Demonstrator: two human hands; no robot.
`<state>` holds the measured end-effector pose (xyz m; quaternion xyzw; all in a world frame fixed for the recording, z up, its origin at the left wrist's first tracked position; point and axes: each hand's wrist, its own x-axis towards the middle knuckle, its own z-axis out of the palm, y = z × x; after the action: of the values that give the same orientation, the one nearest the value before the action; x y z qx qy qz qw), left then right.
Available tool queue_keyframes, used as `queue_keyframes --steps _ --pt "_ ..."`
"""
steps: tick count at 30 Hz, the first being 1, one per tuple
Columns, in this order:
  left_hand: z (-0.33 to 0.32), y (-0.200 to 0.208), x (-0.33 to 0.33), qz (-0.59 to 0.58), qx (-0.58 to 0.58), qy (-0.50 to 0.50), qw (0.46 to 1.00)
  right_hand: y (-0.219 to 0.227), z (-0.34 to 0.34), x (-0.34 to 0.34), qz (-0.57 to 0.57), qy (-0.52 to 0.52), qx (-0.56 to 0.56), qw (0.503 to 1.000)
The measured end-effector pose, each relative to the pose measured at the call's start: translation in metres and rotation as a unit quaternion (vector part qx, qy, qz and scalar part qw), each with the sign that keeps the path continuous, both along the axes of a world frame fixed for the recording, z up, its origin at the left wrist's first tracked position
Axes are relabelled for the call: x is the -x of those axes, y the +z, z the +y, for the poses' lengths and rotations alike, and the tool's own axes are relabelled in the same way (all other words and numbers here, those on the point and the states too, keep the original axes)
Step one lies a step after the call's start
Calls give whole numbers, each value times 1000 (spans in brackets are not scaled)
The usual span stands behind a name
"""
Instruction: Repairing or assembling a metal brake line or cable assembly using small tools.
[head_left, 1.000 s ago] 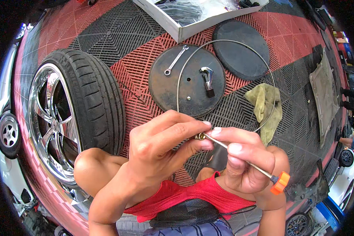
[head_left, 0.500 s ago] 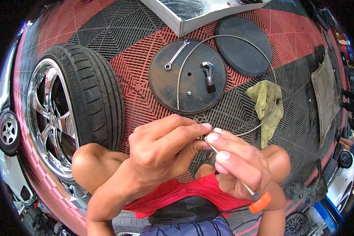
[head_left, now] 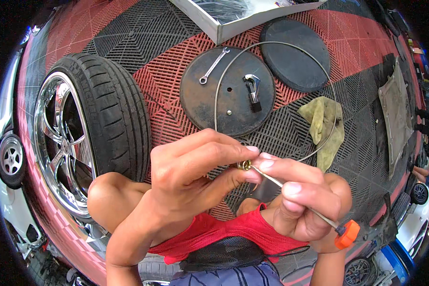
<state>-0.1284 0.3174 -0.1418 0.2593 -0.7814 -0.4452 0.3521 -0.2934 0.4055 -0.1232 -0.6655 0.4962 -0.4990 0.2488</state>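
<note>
My left hand (head_left: 190, 176) is closed, pinching a small brass-coloured ring-shaped fitting (head_left: 244, 165) between thumb and fingertips. Closed around a thin metal rod (head_left: 271, 179), my right hand (head_left: 307, 198) keeps the rod's tip against or very near the fitting. Whether the tip goes inside it I cannot tell. At the rod's other end, past my right hand, is an orange piece (head_left: 347, 234) with a dark collar. Beyond my hands a thin metal line (head_left: 300, 49) bends in a wide loop; part of it is hidden behind them.
A round dark plate (head_left: 200, 107) carries a combination wrench (head_left: 214, 66), a small clamp-like tool (head_left: 253, 91) and a small round piece (head_left: 229, 113). Around it are another black disc (head_left: 295, 55), a yellowish cloth (head_left: 326, 128), a white box (head_left: 224, 33) and a chrome wheel with tyre (head_left: 119, 114).
My right hand has moved to the right, carrying the rod and its orange end the same way and slightly up. The brass fitting shows more plainly between my left fingertips.
</note>
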Motion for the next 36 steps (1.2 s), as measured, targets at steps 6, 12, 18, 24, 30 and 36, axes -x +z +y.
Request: queue_keyframes --steps 6,12,18,24,30,36 --pt "0 -1 2 -9 11 -9 1000 -11 7 -2 -10 -15 14 1000" --pt "-2 -4 1 -2 16 -7 1000 -9 -2 4 70 32 96 992" --pt "2 -7 1 -2 41 11 999 -14 -4 -1 119 22 125 985" --pt "6 -8 1 0 48 31 998 -19 -4 1 75 31 110 991" --pt "8 -11 4 7 26 65 998 -21 -6 2 34 28 72 996" --pt "10 -11 2 0 6 52 999 -23 -6 3 2 28 45 999"
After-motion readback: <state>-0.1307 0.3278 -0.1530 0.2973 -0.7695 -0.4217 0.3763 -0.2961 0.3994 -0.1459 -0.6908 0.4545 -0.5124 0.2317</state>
